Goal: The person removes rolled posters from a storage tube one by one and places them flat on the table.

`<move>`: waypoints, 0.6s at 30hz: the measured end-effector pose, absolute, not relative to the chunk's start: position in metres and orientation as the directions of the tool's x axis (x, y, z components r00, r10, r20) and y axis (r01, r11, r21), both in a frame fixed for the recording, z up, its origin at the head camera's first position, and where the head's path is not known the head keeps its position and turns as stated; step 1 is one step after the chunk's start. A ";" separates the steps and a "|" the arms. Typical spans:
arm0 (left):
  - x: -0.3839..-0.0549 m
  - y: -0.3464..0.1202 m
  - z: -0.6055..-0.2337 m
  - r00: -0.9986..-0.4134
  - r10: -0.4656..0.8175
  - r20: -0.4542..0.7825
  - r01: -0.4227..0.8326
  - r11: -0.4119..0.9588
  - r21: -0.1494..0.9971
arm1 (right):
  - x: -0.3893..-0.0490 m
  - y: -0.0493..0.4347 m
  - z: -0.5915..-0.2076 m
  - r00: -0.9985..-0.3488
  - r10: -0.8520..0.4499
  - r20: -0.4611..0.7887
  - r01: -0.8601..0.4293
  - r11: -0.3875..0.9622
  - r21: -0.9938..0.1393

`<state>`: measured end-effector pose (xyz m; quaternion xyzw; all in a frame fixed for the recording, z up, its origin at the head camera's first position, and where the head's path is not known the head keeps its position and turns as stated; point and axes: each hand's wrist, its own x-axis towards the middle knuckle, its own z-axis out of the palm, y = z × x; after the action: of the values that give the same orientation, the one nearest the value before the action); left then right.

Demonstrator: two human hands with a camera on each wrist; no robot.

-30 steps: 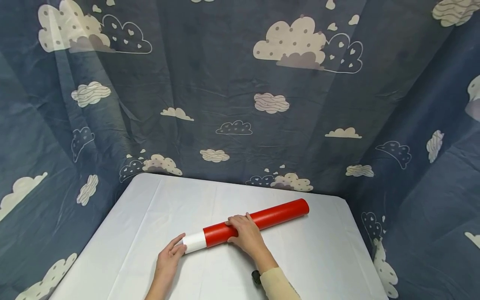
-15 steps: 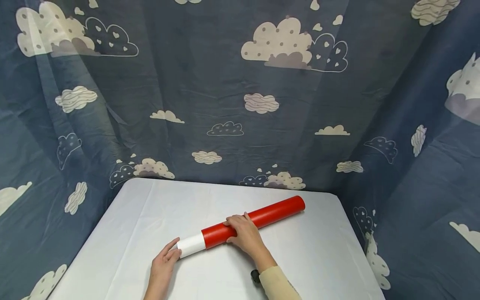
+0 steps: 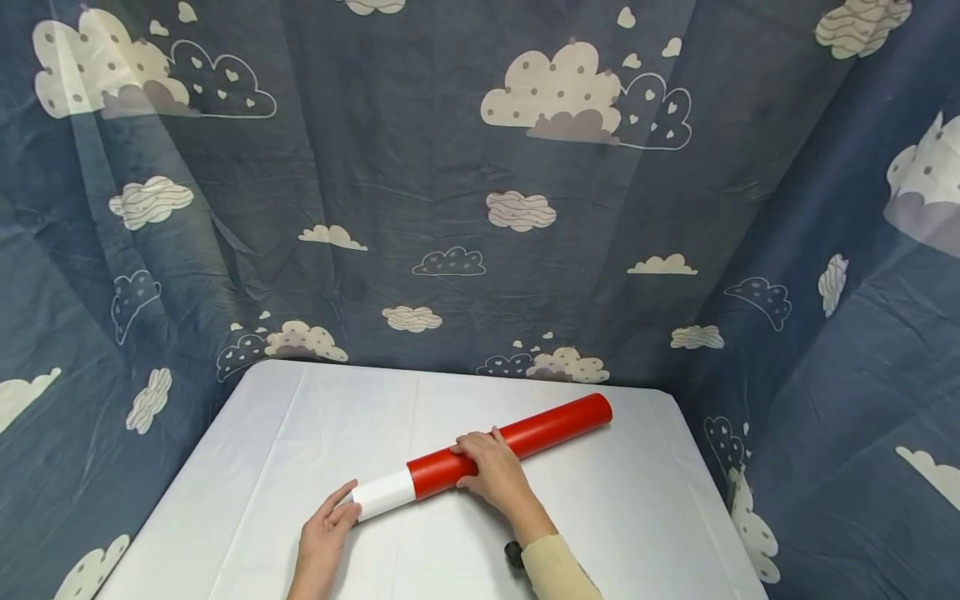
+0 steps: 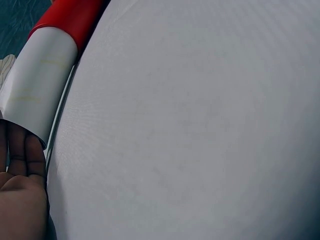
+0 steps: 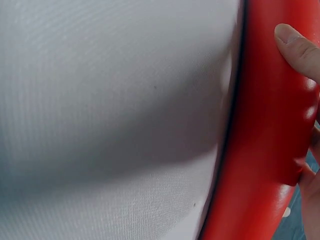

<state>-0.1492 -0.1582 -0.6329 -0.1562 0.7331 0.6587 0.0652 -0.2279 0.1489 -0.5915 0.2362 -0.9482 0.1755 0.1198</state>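
Observation:
A long red tube [image 3: 558,425] lies slantwise over the white table, its far end up to the right. From its lower left end sticks out a white roll [image 3: 384,493], like rolled paper, with an open end. My left hand [image 3: 326,537] pinches that open end; in the left wrist view its fingers [image 4: 25,155] reach in at the roll's edge. My right hand [image 3: 495,475] grips the red tube from above near its middle. In the right wrist view the thumb [image 5: 300,50] lies along the near side, and the other fingers go round the far side, partly hidden.
The white table [image 3: 637,517] carries the tube. Dark blue curtains [image 3: 450,167] with printed clouds hang behind the table and along both sides. A small black object [image 3: 513,554] shows beside the right wrist, by the beige sleeve [image 3: 558,571].
My left hand has moved left and down with the white roll, and more of the roll shows outside the red tube. The right hand keeps its grip on the tube. The head view has shifted slightly.

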 end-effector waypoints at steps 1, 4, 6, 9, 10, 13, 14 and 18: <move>-0.149 -0.158 -0.633 -0.943 -0.143 -0.299 -0.312 0.082 0.946 | -0.228 0.149 -0.592 -0.859 -0.406 0.313 -0.492 0.825 -0.279; -0.148 -0.158 -0.632 -0.945 -0.145 -0.292 -0.306 0.083 0.949 | -0.229 0.151 -0.591 -0.856 -0.405 0.321 -0.495 0.821 -0.283; -0.148 -0.157 -0.631 -0.945 -0.148 -0.293 -0.307 0.082 0.948 | -0.230 0.152 -0.591 -0.858 -0.402 0.319 -0.492 0.822 -0.287; -0.147 -0.157 -0.631 -0.942 -0.152 -0.298 -0.313 0.081 0.946 | -0.230 0.154 -0.590 -0.864 -0.398 0.310 -0.486 0.822 -0.298; -0.147 -0.156 -0.631 -0.941 -0.155 -0.302 -0.316 0.080 0.945 | -0.230 0.155 -0.590 -0.865 -0.396 0.307 -0.483 0.822 -0.302; -0.147 -0.157 -0.631 -0.942 -0.155 -0.298 -0.312 0.080 0.947 | -0.231 0.157 -0.590 -0.867 -0.393 0.307 -0.481 0.819 -0.312; -0.147 -0.157 -0.631 -0.943 -0.154 -0.297 -0.311 0.079 0.947 | -0.231 0.158 -0.590 -0.868 -0.391 0.306 -0.480 0.818 -0.316; -0.147 -0.158 -0.633 -0.944 -0.152 -0.292 -0.306 0.074 0.949 | -0.232 0.161 -0.592 -0.875 -0.381 0.298 -0.470 0.818 -0.332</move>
<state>-0.1469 -0.1576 -0.6325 -0.1566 0.7304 0.6622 0.0581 -0.2318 0.1611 -0.5917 0.2246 -0.9471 0.2012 0.1097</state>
